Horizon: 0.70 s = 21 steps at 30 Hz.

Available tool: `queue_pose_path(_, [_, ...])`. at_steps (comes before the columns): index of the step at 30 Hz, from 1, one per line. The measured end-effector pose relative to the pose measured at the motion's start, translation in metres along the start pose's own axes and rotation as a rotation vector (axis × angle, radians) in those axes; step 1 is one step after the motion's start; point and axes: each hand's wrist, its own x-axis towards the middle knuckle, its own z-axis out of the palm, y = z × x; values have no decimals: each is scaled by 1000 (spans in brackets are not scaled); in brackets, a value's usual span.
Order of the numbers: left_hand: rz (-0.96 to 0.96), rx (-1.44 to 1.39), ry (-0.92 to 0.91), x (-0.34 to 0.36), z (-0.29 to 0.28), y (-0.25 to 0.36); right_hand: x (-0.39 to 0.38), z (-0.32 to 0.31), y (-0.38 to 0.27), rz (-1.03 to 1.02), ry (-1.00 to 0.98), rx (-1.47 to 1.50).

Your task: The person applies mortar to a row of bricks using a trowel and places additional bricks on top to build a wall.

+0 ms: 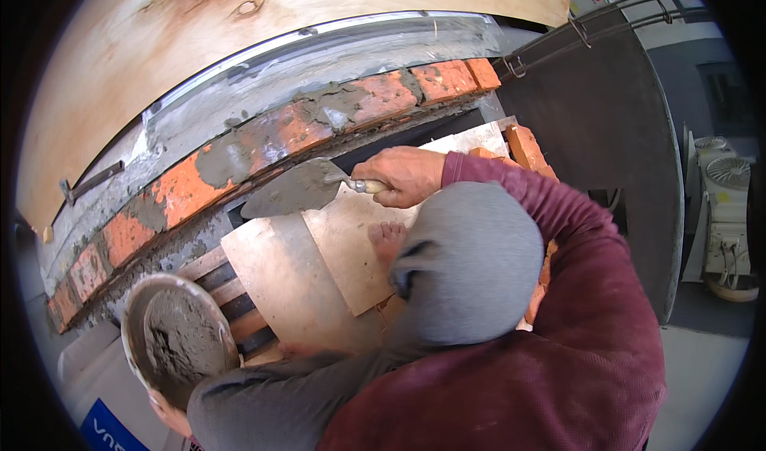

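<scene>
My right hand (403, 176) is closed around the wooden handle of a mortar-smeared trowel (291, 191). Its blade points left, beside the near edge of a course of red bricks (191, 189) partly covered in grey mortar. At the lower left, my left hand (169, 413) grips the near side of a round bucket (134, 331); my leg hides part of that hand. Inside the bucket lies wet grey mortar (179, 335). Thin wooden boards (279, 279) lie under the trowel and my bare foot (388, 239).
A hammer (92, 181) rests on the ledge behind the bricks, below a large plywood sheet (239, 20). More bricks (527, 148) are stacked by my right arm. Bent steel bars (590, 32) jut out above a dark panel (590, 140). Wooden slats (227, 290) show beside the bucket.
</scene>
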Motion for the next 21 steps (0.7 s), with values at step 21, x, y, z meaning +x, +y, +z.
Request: queue_pose_path(21, [-591, -509, -168, 29, 7, -40, -106, -99, 25, 431, 65, -578])
